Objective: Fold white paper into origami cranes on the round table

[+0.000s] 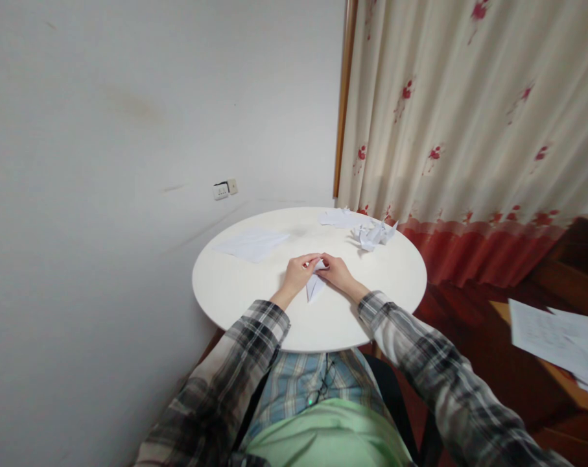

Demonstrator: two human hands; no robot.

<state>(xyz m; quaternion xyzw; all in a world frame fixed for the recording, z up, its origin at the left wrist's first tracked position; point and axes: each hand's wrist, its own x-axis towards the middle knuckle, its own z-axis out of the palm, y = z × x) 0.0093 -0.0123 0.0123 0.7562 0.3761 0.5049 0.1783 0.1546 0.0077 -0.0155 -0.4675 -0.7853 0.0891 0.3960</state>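
Head: paper (315,287) between hands (297,269) (338,273).

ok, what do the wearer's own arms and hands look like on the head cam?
Long plaid sleeves in black, grey and white: left sleeve, right sleeve, both ending near the wrist. Left hand and right hand are bare, no gloves. No cables or markings visible on either arm; finer details like rings are too small to tell.
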